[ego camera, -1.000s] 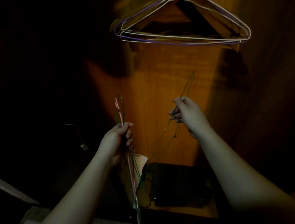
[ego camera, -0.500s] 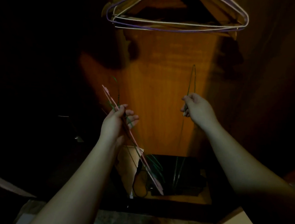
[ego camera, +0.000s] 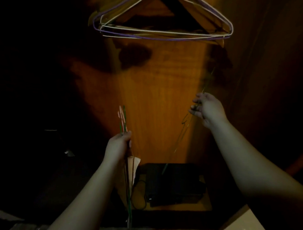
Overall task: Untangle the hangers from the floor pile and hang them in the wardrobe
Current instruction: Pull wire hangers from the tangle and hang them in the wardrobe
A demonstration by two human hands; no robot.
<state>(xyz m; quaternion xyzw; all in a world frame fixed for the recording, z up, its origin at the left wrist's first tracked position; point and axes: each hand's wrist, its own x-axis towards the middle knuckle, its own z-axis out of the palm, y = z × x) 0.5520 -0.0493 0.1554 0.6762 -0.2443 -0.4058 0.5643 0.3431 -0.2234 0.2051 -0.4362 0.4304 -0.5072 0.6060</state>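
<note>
Nearest, the left hand (ego camera: 120, 144) is closed around a bunch of wire hangers (ego camera: 123, 119), pink and green, held edge-on and upright. Farther in, the right hand (ego camera: 203, 108) pinches a single green wire hanger (ego camera: 182, 129) with loosely curled fingers, clear of the bunch. Behind and below sits a black box (ego camera: 174, 181) on the wardrobe floor (ego camera: 207, 203). Overhead, purple and white hangers (ego camera: 161, 33) already hang. The step looks like hanging the freed one: next, lift its hook to the rail, which is out of view.
</note>
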